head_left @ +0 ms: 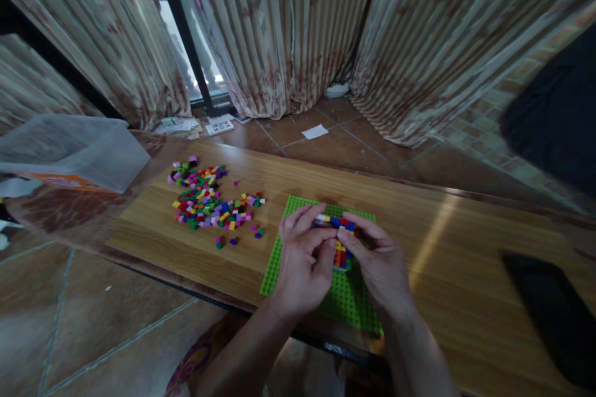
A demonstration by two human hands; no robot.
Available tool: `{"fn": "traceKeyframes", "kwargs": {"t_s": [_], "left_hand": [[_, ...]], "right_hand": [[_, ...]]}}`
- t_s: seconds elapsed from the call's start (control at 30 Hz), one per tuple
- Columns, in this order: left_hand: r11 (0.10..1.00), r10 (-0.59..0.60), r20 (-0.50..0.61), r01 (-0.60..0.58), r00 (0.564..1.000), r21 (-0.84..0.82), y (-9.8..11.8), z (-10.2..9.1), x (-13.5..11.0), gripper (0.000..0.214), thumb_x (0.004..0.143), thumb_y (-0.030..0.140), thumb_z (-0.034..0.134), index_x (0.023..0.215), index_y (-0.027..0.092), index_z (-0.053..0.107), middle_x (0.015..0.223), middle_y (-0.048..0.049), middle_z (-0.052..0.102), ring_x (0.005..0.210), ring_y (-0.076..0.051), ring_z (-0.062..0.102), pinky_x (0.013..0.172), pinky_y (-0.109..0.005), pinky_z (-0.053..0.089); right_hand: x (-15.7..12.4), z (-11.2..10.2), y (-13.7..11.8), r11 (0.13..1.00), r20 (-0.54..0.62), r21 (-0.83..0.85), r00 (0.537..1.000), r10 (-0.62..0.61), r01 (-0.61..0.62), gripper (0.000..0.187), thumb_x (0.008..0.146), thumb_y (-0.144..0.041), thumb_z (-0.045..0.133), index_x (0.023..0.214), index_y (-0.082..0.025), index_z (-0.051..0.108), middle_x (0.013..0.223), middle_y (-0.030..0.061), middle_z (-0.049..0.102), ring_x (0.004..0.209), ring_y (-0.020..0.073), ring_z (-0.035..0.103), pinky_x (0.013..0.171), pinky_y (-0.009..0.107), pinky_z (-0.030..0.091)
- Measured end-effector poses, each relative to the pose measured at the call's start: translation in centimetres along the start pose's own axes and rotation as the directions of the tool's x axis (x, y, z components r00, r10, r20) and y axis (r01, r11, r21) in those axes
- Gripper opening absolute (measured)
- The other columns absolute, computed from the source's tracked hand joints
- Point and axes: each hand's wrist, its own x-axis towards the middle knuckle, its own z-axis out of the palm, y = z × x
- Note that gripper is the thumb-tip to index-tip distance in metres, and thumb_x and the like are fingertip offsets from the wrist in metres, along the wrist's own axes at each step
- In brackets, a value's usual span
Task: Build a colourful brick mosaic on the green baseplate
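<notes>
A small structure of toy building bricks (pixel 343 255) in red, yellow, blue, white and orange stands on a green studded baseplate (pixel 358 305). My left hand (pixel 302 263) is over its left side, with thumb and index finger pinched together; whatever is between their tips is hidden. From the right, my right hand (pixel 384 267) holds the structure, its thumb against the top near the left fingertips and its fingers curled around the far right corner. Both hands cover much of the structure. Left of the baseplate lies a spread pile of loose toy bricks (pixel 209 205) in many colours.
The bricks and baseplate rest on a wooden tabletop (pixel 433 322). A black flat device (pixel 552 316) lies at the right. A translucent plastic bin (pixel 88 149) stands at the left end. Behind the table are striped curtains (pixel 279 31) and a paper sheet (pixel 315 131) on the tiled floor.
</notes>
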Motion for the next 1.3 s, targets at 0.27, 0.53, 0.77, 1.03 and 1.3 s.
{"fn": "traceKeyframes", "kwargs": {"t_s": [0.27,0.53,0.77,1.03,1.3], "left_hand": [[1.000,-0.010,-0.001,0.010,1.000,0.013,-0.2,0.0,-0.1,0.021,0.089,0.014,0.059,0.094,0.026,0.074,0.132,-0.0029,0.064,0.130,-0.025,0.047,0.111,-0.051,0.041],[1.000,-0.021,0.016,0.021,1.000,0.008,-0.1,-0.1,-0.1,0.024,0.091,0.013,0.056,0.100,0.026,0.074,0.133,-0.0040,0.063,0.130,-0.024,0.047,0.111,-0.052,0.040],[1.000,-0.001,0.007,0.001,1.000,-0.001,-0.3,0.1,-0.1,0.024,0.090,0.013,0.057,0.101,0.025,0.074,0.133,-0.0053,0.063,0.129,-0.025,0.048,0.109,-0.051,0.043],[0.998,-0.015,-0.091,0.010,0.996,-0.057,-0.9,0.4,0.1,0.018,0.089,0.013,0.059,0.096,0.023,0.073,0.123,-0.0064,0.067,0.119,-0.023,0.057,0.102,-0.045,0.049],[0.998,-0.030,-0.123,0.022,0.992,-0.066,-1.2,0.6,0.0,0.018,0.089,0.012,0.061,0.097,0.023,0.073,0.122,-0.0066,0.068,0.115,-0.021,0.061,0.100,-0.042,0.052]], "right_hand": [[0.0,0.0,0.3,0.999,-0.004,-0.019,0.999,-0.036,0.036,0.030,0.069,-0.037,0.083,0.097,-0.031,0.078,0.095,0.0006,0.075,0.083,0.0167,0.067,0.076,0.033,0.055],[-0.3,0.2,0.2,0.930,-0.005,-0.231,0.956,-0.295,0.286,0.006,0.082,-0.032,0.073,0.085,-0.030,0.078,0.102,0.0023,0.068,0.101,0.0180,0.064,0.088,0.035,0.051],[-0.3,0.3,0.3,0.843,-0.001,-0.379,0.911,-0.413,0.382,0.008,0.086,-0.030,0.069,0.086,-0.028,0.076,0.103,0.0023,0.067,0.100,0.0169,0.064,0.090,0.035,0.050],[-0.5,0.3,0.5,0.819,0.017,-0.419,0.906,-0.424,0.391,0.010,0.086,-0.032,0.068,0.086,-0.026,0.076,0.111,0.0046,0.065,0.105,0.0182,0.063,0.092,0.037,0.049],[-0.3,1.1,1.0,0.930,-0.147,-0.276,0.945,-0.291,0.243,0.014,0.079,-0.036,0.073,0.086,-0.024,0.075,0.115,0.0060,0.066,0.108,0.0217,0.062,0.092,0.040,0.049]]}}
